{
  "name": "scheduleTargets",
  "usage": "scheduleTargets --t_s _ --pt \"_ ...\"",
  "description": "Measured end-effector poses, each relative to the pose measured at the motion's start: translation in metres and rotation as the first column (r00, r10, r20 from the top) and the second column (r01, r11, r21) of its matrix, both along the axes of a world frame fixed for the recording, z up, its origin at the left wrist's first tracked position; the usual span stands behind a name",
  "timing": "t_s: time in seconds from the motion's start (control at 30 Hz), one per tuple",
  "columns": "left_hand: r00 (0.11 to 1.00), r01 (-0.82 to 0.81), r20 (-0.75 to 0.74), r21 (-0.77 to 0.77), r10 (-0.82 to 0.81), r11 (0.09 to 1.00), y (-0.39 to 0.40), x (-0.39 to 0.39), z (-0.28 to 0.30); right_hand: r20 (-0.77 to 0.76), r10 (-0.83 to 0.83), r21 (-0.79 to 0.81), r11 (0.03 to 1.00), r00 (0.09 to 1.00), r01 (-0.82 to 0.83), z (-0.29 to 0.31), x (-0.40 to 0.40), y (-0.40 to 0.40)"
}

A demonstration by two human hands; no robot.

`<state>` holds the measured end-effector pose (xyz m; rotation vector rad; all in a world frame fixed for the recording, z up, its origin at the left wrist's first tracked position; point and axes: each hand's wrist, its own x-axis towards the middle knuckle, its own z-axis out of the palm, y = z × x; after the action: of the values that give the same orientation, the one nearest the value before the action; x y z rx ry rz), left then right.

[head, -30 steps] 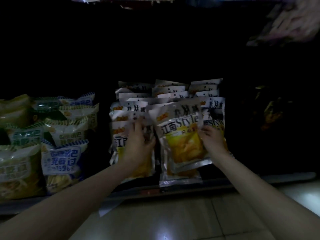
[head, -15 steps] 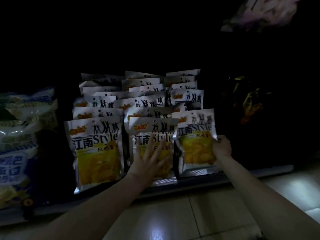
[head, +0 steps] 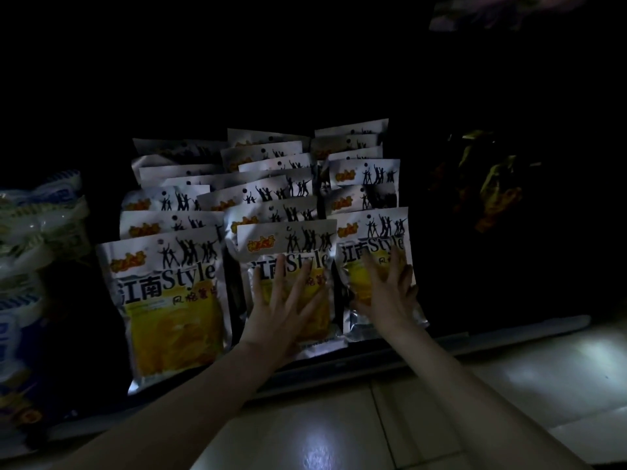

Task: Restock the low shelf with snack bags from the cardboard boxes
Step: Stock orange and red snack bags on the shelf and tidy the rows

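Observation:
Three rows of silver and yellow snack bags stand upright on the dark low shelf [head: 509,334]. My left hand [head: 285,307] presses flat, fingers spread, against the front bag of the middle row [head: 288,242]. My right hand [head: 386,293] lies flat with straight fingers on the front bag of the right row [head: 369,232]. The front bag of the left row [head: 169,300] leans forward, untouched. No cardboard box is in view.
Blue and white snack bags [head: 20,327] fill the shelf at the far left. A dim dark-wrapped pile [head: 488,178] sits right of the rows. A pale tiled floor [head: 424,418] runs along the shelf's front edge.
My right hand let go of the right bag's edge and now lies flat on its front. My left hand stays pressed on the middle bag. The view shifted slightly.

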<state>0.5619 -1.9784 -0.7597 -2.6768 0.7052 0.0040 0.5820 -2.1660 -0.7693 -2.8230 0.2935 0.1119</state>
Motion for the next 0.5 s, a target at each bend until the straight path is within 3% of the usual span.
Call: scheduleTargets --t_s 0.17,0.3,0.4,0.5 --pt "0.991 0.081 0.123 -0.186 -0.059 0.979 0.005 0.02 0.027 0.074 -0.038 0.055 0.998 0.997 0.034 0.003 0.002 -0.004" --pt "0.972 0.082 0.235 -0.341 0.001 0.937 -0.021 0.054 0.053 0.25 -0.081 0.305 0.952 0.965 0.0 0.018 0.015 -0.029" --pt "0.971 0.054 0.239 -0.317 0.025 0.947 -0.048 0.078 0.067 0.372 -0.154 0.389 0.921 0.915 -0.003 0.038 0.053 -0.047" --pt "0.98 0.022 0.199 -0.235 0.026 0.972 -0.064 0.105 0.074 0.342 -0.239 0.46 0.886 0.909 0.059 0.056 0.096 -0.059"
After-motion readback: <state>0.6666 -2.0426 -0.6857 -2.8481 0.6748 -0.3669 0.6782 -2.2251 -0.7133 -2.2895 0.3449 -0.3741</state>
